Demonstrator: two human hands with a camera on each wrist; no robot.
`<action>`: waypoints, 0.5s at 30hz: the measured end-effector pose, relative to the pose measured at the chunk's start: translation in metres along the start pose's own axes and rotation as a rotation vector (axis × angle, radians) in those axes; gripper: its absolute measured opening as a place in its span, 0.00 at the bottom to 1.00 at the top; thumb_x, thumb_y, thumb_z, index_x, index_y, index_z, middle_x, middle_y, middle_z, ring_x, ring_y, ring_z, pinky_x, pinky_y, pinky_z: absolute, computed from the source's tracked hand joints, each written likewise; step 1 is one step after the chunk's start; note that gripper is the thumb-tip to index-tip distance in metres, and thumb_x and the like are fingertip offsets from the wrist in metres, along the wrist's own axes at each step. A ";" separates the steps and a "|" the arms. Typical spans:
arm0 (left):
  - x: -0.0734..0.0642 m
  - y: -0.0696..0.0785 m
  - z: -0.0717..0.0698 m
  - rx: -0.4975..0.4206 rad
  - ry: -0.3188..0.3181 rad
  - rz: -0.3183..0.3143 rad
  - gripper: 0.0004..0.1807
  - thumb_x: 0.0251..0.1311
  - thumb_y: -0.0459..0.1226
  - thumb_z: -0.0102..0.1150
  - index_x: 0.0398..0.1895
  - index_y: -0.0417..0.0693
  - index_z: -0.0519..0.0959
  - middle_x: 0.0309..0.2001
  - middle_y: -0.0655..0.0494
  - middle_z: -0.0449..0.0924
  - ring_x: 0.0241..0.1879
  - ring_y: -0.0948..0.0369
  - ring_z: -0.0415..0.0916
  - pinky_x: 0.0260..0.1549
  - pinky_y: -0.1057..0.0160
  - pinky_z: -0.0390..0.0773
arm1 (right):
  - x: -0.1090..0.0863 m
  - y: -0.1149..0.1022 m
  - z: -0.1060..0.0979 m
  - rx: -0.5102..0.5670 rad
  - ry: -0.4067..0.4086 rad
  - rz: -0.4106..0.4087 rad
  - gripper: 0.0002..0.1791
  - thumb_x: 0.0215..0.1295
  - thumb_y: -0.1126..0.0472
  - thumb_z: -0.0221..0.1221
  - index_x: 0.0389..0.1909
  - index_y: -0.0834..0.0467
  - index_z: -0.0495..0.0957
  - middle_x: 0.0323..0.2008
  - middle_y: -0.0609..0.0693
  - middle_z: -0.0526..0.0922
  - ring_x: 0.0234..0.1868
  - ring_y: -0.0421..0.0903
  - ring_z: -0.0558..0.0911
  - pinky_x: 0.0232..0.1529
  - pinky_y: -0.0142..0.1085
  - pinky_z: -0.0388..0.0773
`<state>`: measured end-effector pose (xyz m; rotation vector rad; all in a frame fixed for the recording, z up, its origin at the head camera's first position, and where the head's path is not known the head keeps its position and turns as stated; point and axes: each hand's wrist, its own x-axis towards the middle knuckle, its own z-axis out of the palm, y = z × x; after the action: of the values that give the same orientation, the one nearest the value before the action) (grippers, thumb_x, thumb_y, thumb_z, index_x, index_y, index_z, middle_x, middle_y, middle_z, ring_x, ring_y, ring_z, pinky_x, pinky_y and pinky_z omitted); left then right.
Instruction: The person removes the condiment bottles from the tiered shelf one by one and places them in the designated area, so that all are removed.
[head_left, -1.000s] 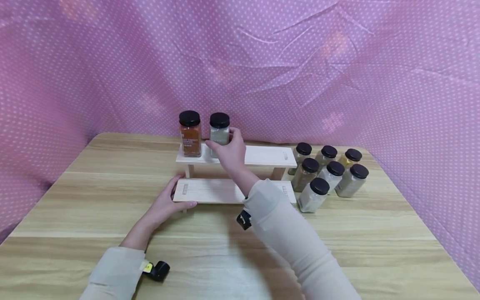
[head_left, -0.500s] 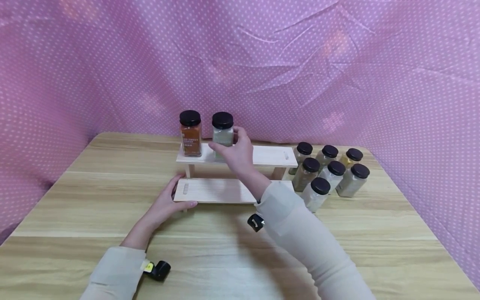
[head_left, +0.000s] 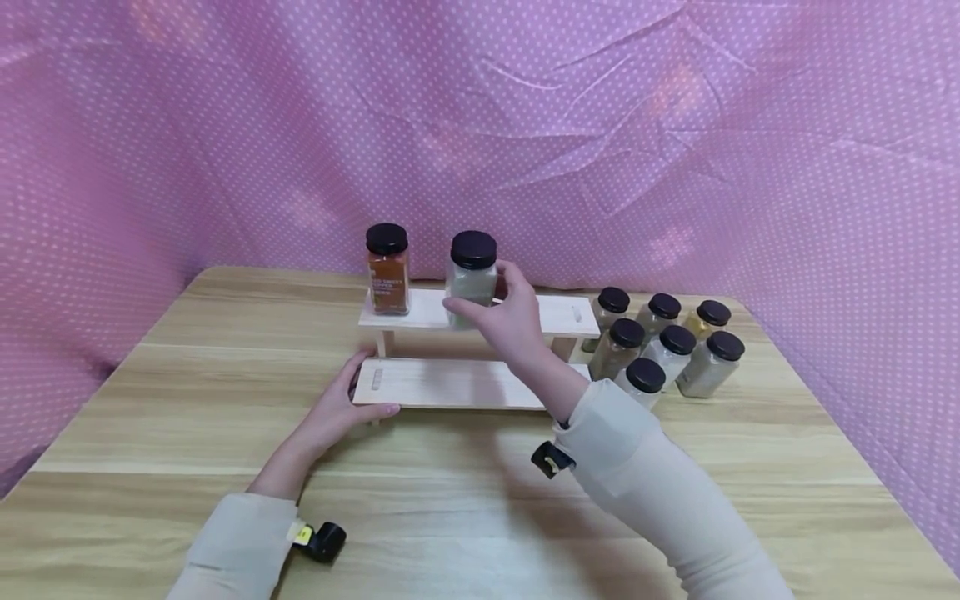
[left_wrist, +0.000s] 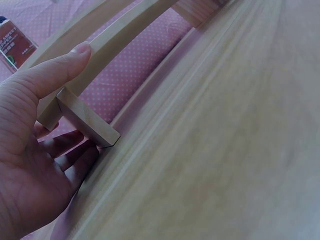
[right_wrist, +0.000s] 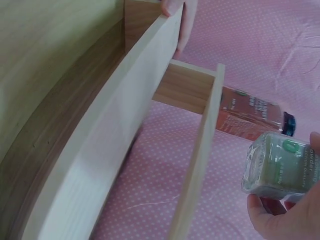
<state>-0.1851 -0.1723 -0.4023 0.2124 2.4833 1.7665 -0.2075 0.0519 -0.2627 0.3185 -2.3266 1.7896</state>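
My right hand holds a glass spice jar of pale grey-green powder with a black lid, thumb on its near side. In the right wrist view the jar's base is apart from the upper board's edge. A jar of red sweet pepper stands upright at the left of the upper board of a two-step wooden rack. My left hand grips the left end of the lower board, thumb along its front edge. In the left wrist view its other fingers lie beside the rack's leg.
Several black-lidded spice jars stand grouped on the wooden table at the rack's right end. A pink dotted cloth hangs behind the table. My right forearm crosses over the lower board's right part.
My right hand has moved right along the upper board with the pale jar, widening its distance from the red jar. My left hand keeps its grip on the rack.
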 end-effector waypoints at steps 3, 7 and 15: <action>0.000 0.000 0.000 -0.007 -0.003 0.001 0.55 0.37 0.45 0.69 0.66 0.47 0.43 0.63 0.43 0.46 0.60 0.49 0.48 0.56 0.50 0.49 | -0.006 -0.003 -0.007 0.036 -0.019 -0.011 0.31 0.42 0.62 0.67 0.49 0.58 0.66 0.42 0.50 0.72 0.43 0.45 0.71 0.40 0.37 0.71; -0.001 0.001 0.000 -0.021 -0.006 0.011 0.55 0.37 0.44 0.69 0.66 0.47 0.43 0.63 0.43 0.47 0.59 0.49 0.49 0.55 0.50 0.50 | -0.012 -0.006 -0.015 0.051 -0.032 -0.035 0.30 0.41 0.64 0.67 0.49 0.59 0.67 0.42 0.51 0.73 0.43 0.45 0.72 0.42 0.37 0.71; -0.002 0.000 0.000 -0.023 0.000 0.030 0.54 0.37 0.43 0.69 0.66 0.46 0.44 0.62 0.43 0.49 0.59 0.50 0.50 0.55 0.50 0.50 | -0.023 -0.009 -0.030 0.054 -0.026 -0.063 0.31 0.40 0.66 0.67 0.49 0.61 0.67 0.42 0.53 0.74 0.42 0.46 0.73 0.42 0.36 0.71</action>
<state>-0.1829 -0.1721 -0.4022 0.2493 2.4715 1.8055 -0.1828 0.0804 -0.2530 0.4209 -2.2621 1.8310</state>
